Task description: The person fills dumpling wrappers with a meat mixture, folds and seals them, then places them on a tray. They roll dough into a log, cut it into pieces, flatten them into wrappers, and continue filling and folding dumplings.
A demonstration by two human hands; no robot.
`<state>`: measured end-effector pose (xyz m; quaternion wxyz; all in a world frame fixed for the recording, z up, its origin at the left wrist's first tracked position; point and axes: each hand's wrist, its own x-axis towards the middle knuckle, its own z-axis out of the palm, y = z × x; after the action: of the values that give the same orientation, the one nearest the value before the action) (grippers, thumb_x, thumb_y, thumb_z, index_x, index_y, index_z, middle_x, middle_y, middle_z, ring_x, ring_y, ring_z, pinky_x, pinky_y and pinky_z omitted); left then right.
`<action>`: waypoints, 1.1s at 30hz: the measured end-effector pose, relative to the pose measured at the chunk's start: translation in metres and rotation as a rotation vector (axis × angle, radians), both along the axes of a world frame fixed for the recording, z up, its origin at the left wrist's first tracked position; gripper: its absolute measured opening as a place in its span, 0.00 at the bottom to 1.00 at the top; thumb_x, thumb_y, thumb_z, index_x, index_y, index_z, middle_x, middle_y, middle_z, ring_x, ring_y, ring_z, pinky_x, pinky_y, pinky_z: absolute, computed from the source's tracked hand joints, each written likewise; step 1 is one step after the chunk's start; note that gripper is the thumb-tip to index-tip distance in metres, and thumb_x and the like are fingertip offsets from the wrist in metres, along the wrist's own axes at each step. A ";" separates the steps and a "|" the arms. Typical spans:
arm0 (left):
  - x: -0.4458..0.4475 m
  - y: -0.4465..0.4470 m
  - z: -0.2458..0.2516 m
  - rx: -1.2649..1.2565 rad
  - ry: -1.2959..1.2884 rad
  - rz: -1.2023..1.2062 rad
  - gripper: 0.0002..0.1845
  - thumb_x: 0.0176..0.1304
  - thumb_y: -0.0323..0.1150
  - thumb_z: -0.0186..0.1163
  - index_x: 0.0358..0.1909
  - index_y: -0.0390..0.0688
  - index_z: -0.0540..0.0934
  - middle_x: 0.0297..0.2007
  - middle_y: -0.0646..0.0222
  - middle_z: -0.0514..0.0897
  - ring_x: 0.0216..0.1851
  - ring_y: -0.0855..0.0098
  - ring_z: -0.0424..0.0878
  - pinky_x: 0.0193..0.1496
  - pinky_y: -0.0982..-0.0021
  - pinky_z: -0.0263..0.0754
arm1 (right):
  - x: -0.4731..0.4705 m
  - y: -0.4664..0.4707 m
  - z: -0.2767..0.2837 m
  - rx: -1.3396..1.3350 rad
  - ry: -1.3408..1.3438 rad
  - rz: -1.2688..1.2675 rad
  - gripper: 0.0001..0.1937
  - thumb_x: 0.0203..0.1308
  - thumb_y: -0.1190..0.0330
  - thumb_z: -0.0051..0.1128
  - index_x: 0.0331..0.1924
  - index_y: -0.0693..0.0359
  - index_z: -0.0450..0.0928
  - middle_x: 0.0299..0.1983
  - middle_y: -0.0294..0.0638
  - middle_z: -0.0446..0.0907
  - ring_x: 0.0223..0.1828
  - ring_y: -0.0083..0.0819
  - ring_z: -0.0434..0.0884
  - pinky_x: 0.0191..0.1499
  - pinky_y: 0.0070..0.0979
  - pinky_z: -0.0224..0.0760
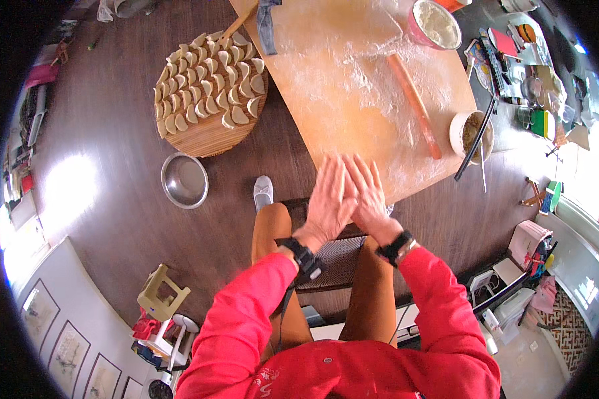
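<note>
Over the near corner of a floured wooden board (pixel 329 107), my left hand (pixel 332 202) and my right hand (pixel 368 194) meet, overlapping at the thumbs with fingers pointing forward. Whether anything lies between or beneath the palms is hidden. A wooden rolling pin (pixel 413 104) lies on the board ahead and to the right of my hands. Near the board's right edge stands a white bowl (pixel 458 134) of brownish filling, with a long black stick (pixel 474 142) and a thin pale utensil (pixel 483 172) across it. Farther back is a pink bowl (pixel 413 30) of white flour.
Rows of uncooked dumplings (pixel 207 82) cover much of a round wooden board (pixel 212 142) at left. A metal bowl (pixel 184 180) sits nearby on the dark floor. A grey strip (pixel 267 27) hangs over the table edge. Several household items crowd a surface (pixel 506 132) at right.
</note>
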<state>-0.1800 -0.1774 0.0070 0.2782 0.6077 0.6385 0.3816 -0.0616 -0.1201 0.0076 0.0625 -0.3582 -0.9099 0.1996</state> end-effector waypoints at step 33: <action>0.016 0.063 -0.031 -0.108 -0.281 0.172 0.36 0.71 0.44 0.45 0.72 0.30 0.51 0.71 0.47 0.57 0.74 0.56 0.52 0.74 0.62 0.46 | -0.003 0.057 -0.015 0.096 0.204 -0.275 0.19 0.58 0.60 0.56 0.55 0.50 0.76 0.59 0.40 0.73 0.66 0.43 0.67 0.70 0.51 0.48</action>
<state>-0.1636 -0.1143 -0.0238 0.3633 0.4755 0.6627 0.4502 -0.0644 -0.0627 -0.0075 0.1980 -0.4540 -0.8497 0.1809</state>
